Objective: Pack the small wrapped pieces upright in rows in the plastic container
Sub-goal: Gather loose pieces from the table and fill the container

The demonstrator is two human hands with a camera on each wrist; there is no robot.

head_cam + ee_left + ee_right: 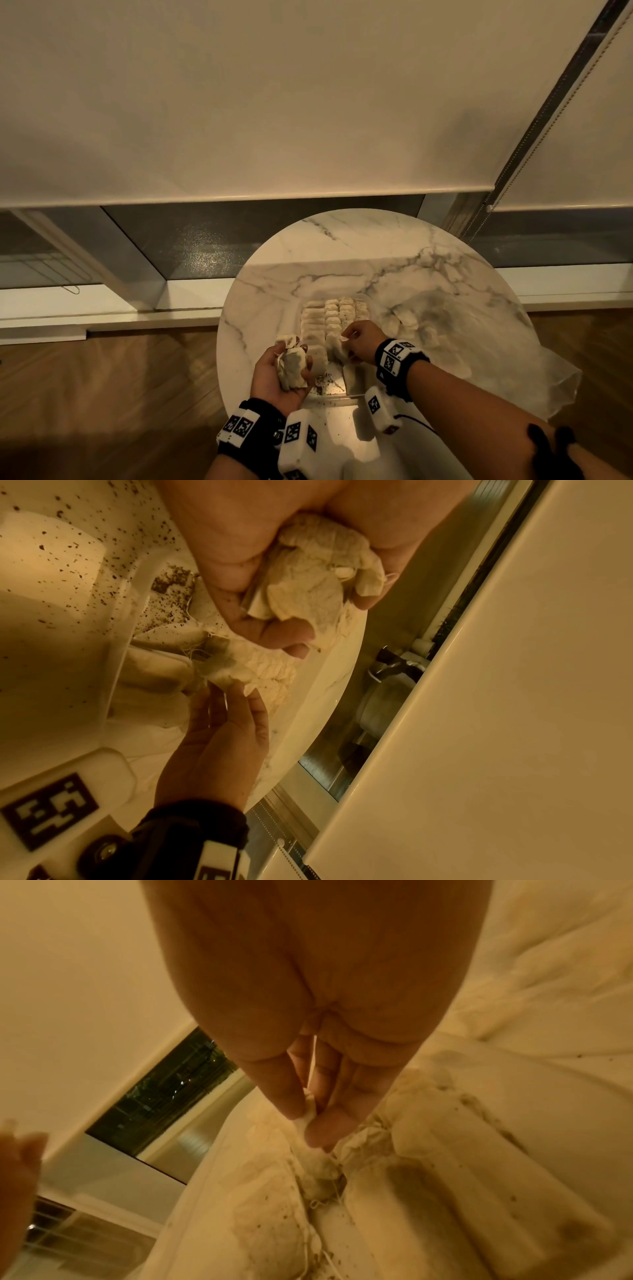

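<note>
Cupping a loose bunch of tea bags (292,371) in its upturned palm, the left hand (279,375) is hovering over the near-left edge of the round marble table (342,240), just beside the clear plastic container (356,396). Its fingers are curling up around the crumpled paper bags (the left wrist view shows them bunched against the palm, with a finger folded over the lower edge (291,634)). One more tea bag is sticking out past the fingertips toward the container.

The right hand (361,341) is reaching down into the container, thumb and fingertips (322,1131) closing together in a pinch on the small paper tab and string of a single tea bag (320,1167). That bag is sitting down between the rows already packed, its top touching the fingertips.

Inside the container, several rows of tea bags (330,317) are standing on edge, running away from the person; the near end is showing a bare floor sprinkled with dark tea crumbs (68,547). A crinkled clear plastic bag (479,342) holding more pale bags is lying on the table to the right of the container, touching it.
</note>
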